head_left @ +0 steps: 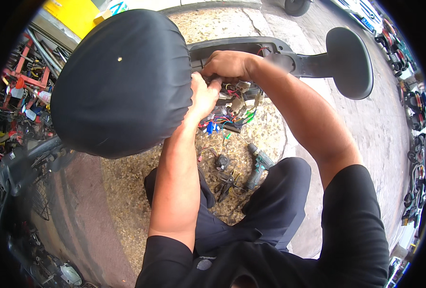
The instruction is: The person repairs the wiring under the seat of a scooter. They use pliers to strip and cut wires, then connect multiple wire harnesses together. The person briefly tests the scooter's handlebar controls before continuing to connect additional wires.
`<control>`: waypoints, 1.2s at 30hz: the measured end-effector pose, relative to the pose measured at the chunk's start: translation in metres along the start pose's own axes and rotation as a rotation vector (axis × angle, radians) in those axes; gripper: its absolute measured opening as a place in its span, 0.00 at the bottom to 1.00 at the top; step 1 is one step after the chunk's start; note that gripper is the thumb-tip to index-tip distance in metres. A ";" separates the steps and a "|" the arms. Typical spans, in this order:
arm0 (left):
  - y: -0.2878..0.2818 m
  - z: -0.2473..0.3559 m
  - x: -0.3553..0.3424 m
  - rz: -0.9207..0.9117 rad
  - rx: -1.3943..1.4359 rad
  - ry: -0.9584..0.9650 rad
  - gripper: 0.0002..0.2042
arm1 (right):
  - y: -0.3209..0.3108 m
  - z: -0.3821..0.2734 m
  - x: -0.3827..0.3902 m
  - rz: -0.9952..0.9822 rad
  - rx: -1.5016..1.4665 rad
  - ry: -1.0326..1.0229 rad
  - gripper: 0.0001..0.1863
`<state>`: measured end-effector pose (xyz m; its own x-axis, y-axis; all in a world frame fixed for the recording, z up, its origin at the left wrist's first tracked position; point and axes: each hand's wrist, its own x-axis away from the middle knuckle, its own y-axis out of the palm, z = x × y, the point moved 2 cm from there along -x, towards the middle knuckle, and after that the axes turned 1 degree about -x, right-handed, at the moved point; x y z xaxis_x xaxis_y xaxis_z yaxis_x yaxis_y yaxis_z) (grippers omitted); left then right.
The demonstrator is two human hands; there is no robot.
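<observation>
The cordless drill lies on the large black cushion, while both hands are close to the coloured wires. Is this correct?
No, the head view shows the cordless drill on the speckled ground, not on the black cushion. The left hand and right hand are indeed close to the coloured wires.

Speckled floor [122,187]: is carrying several loose items across its middle.
Cordless drill [260,164]: is lying on its side there, its chuck pointing away from the person.
Black round part [222,162]: is resting left of the drill.
Black tool [226,186]: is lying nearer the person.
Reddish-brown strip [86,192]: is bordering the left.
Grey pavement [371,125]: is supporting a dark wheel [297,6] far off.
</observation>
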<state>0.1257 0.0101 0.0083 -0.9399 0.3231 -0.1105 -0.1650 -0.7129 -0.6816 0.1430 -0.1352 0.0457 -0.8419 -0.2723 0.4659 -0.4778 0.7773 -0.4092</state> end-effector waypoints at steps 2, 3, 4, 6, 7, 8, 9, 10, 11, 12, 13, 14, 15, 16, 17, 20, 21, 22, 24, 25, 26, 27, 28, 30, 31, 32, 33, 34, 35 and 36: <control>0.002 0.001 -0.004 0.082 0.004 0.016 0.20 | -0.003 0.005 0.001 -0.015 -0.036 -0.006 0.14; 0.003 0.000 -0.004 0.085 0.058 0.008 0.18 | -0.004 0.007 0.001 -0.032 -0.055 -0.005 0.14; 0.004 -0.001 -0.004 0.085 0.103 0.002 0.17 | -0.005 0.008 0.001 -0.045 -0.077 -0.005 0.14; 0.005 -0.002 -0.004 0.070 0.230 -0.039 0.14 | -0.006 0.008 0.001 -0.069 -0.097 -0.013 0.13; 0.005 -0.003 -0.004 0.058 0.312 -0.071 0.12 | -0.008 0.008 0.002 -0.076 -0.094 -0.025 0.13; 0.005 -0.003 -0.003 0.050 0.415 -0.090 0.11 | -0.009 0.007 0.002 -0.088 -0.092 -0.037 0.13; 0.004 -0.002 -0.002 0.078 0.359 -0.099 0.10 | -0.010 0.006 0.003 -0.063 -0.138 -0.024 0.13; 0.003 -0.001 -0.001 0.113 0.325 -0.090 0.10 | -0.012 0.005 0.003 -0.038 -0.181 -0.015 0.13; 0.003 0.002 -0.001 0.133 0.287 -0.084 0.09 | -0.014 0.005 0.004 -0.013 -0.226 -0.004 0.13; 0.000 0.004 -0.001 0.113 0.171 -0.088 0.11 | -0.017 0.004 0.005 0.001 -0.218 0.039 0.13; -0.001 0.007 -0.001 0.120 0.117 -0.069 0.12 | -0.017 0.003 0.006 -0.041 -0.192 0.005 0.13; -0.003 0.010 -0.001 0.111 0.054 -0.071 0.13 | -0.019 0.003 0.008 -0.065 -0.152 -0.002 0.13; -0.004 0.013 0.000 0.102 -0.008 -0.073 0.14 | -0.019 0.003 0.009 -0.089 -0.112 -0.008 0.14; -0.006 0.016 0.001 0.109 0.003 -0.058 0.14 | -0.017 0.003 0.010 -0.097 -0.060 -0.019 0.14; -0.007 0.019 0.002 0.117 0.014 -0.044 0.15 | -0.017 0.003 0.010 -0.090 -0.055 -0.017 0.14; -0.010 0.025 0.002 0.105 -0.013 -0.065 0.16 | -0.015 0.003 0.010 -0.095 -0.055 -0.023 0.14; -0.010 0.025 0.001 0.095 -0.031 -0.083 0.16 | -0.016 0.004 0.009 -0.095 -0.061 -0.024 0.14; -0.010 0.025 0.001 0.088 -0.074 -0.071 0.16 | -0.015 0.004 0.008 -0.094 -0.068 -0.025 0.14; -0.008 0.022 -0.001 0.077 0.001 -0.088 0.16 | -0.015 0.005 0.006 -0.110 0.004 -0.018 0.16; -0.008 0.019 -0.001 0.092 0.051 -0.075 0.16 | -0.014 0.003 0.005 -0.085 0.071 -0.090 0.17; -0.007 0.017 -0.002 0.131 -0.011 -0.039 0.15 | -0.011 0.001 0.003 -0.061 0.139 -0.162 0.18; -0.006 0.015 -0.004 0.151 0.028 -0.017 0.14 | -0.009 0.000 0.002 -0.035 0.218 -0.207 0.19; -0.004 0.012 -0.005 0.184 0.068 0.014 0.14 | -0.009 -0.002 0.001 -0.002 0.321 -0.259 0.21; -0.003 0.007 -0.007 0.189 0.069 0.041 0.13 | -0.007 -0.002 0.001 0.068 0.367 -0.275 0.20; -0.003 0.005 -0.008 0.161 0.031 0.039 0.13 | -0.006 -0.002 0.002 0.099 0.392 -0.283 0.20; -0.004 0.003 -0.009 0.133 -0.013 0.027 0.12 | -0.006 -0.002 0.002 0.111 0.386 -0.296 0.20; -0.004 0.002 -0.009 0.125 -0.001 0.036 0.12 | -0.007 -0.002 0.002 0.118 0.383 -0.312 0.19; -0.005 0.001 -0.009 0.116 0.004 0.032 0.12 | -0.007 -0.002 0.002 0.117 0.382 -0.324 0.18; -0.006 0.001 -0.008 0.119 0.010 0.047 0.13 | -0.007 -0.004 0.001 0.104 0.378 -0.340 0.18; -0.007 0.001 -0.009 0.100 -0.001 0.038 0.12 | -0.009 -0.006 0.000 0.087 0.379 -0.354 0.17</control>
<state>0.1347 0.0117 0.0153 -0.9396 0.2741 -0.2051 -0.0711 -0.7422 -0.6663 0.1490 -0.1390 0.0536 -0.8845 -0.4416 0.1504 -0.4039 0.5637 -0.7204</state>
